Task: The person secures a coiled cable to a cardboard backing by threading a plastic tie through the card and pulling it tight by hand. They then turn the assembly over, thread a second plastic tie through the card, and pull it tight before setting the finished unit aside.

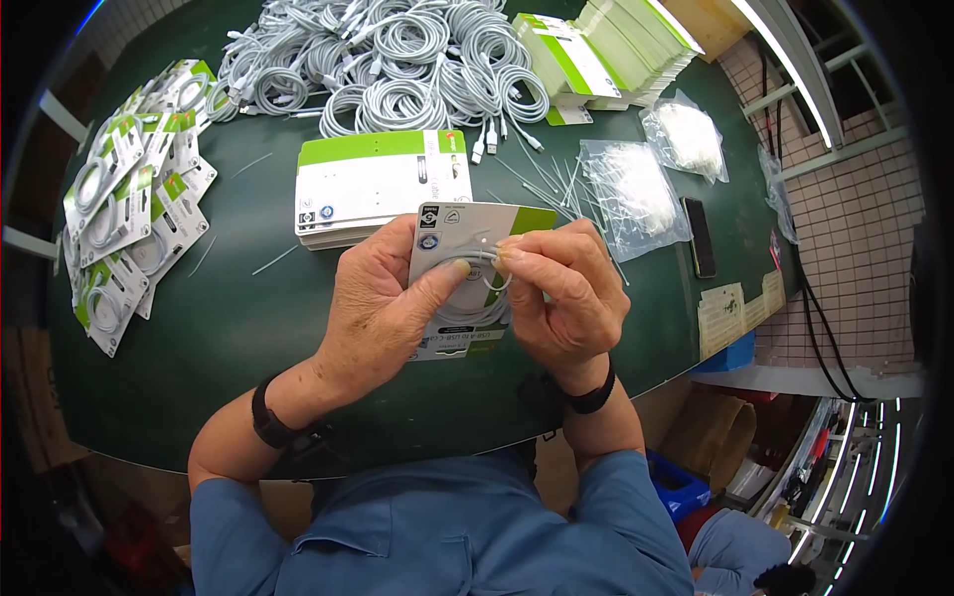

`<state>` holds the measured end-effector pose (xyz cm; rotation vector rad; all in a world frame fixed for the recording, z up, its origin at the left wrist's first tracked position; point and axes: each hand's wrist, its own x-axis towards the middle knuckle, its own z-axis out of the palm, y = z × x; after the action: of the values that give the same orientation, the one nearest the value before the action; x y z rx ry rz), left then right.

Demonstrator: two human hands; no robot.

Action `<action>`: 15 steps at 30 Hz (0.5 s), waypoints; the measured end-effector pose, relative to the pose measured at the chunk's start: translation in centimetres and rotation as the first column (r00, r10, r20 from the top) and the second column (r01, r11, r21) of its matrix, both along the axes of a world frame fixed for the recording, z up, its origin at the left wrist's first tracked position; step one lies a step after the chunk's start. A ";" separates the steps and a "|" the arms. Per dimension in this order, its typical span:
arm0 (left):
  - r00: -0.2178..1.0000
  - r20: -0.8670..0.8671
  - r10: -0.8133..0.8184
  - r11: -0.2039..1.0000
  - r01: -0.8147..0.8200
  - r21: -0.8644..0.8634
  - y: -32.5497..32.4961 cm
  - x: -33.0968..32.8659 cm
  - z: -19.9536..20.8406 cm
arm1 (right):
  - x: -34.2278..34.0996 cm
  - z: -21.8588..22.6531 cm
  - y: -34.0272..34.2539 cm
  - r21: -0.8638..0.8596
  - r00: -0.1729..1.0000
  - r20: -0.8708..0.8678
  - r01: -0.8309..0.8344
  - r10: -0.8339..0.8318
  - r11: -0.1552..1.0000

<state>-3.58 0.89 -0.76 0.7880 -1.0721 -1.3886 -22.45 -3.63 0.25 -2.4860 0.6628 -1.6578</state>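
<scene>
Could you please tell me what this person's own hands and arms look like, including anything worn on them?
The left hand and right hand are bare, without gloves. Each wrist wears a black band: a left wristband and a right wristband. The left sleeve and right sleeve are blue and short, ending around the elbows.

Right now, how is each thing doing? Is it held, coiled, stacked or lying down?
Left hand: gripping the card
Right hand: pinching a thin white strand
Card: held, tilted
Cable on it: coiled
Grey cables: coiled, heaped
Carded cables: heaped, overlapping
Near cards: stacked flat
Loose strands: scattered
Clear bag: lying down, filled; can't tell if sealed
Phone: lying down
</scene>
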 end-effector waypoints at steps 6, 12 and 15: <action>0.999 0.016 -0.030 1.000 0.030 0.001 0.0 0.2 0.3 | -0.1 0.0 -0.2 -0.004 0.999 0.040 0.005 -0.005 1.000; 1.000 0.013 -0.028 1.000 0.028 0.010 -0.1 0.2 0.1 | 0.0 0.0 -0.2 0.008 1.000 0.026 -0.003 0.002 1.000; 1.000 0.022 -0.022 1.000 0.022 0.011 0.0 0.2 0.1 | 0.0 0.0 -0.1 0.013 1.000 0.021 -0.012 0.012 1.000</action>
<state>-3.42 0.86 -0.61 0.8036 -1.0939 -1.4082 -22.45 -3.74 0.30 -2.4554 0.6528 -1.6671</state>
